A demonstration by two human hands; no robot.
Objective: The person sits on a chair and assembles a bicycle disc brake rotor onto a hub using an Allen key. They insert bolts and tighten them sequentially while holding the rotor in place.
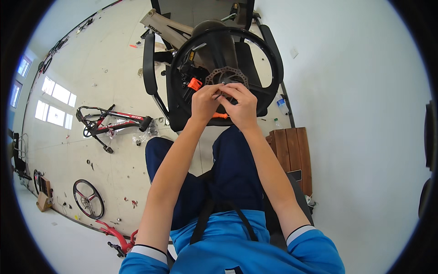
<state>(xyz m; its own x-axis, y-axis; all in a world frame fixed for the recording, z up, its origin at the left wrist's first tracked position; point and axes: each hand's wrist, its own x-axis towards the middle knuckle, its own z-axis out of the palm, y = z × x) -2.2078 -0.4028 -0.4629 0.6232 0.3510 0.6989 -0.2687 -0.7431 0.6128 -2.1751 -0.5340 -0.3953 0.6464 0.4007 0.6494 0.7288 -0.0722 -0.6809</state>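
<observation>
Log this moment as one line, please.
left hand: by brake disc | right hand: beside left, by disc | anything held: cannot tell | wheel: on black chair

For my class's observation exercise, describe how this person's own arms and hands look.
Both forearms are bare below short, bright blue sleeves, each ending in a dark-edged white band. The left hand and right hand are ungloved, and no watch shows.

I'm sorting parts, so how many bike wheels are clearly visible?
2: a black wheel on the chair, a second wheel on the floor, lower left. More may be hidden at far left.
</observation>
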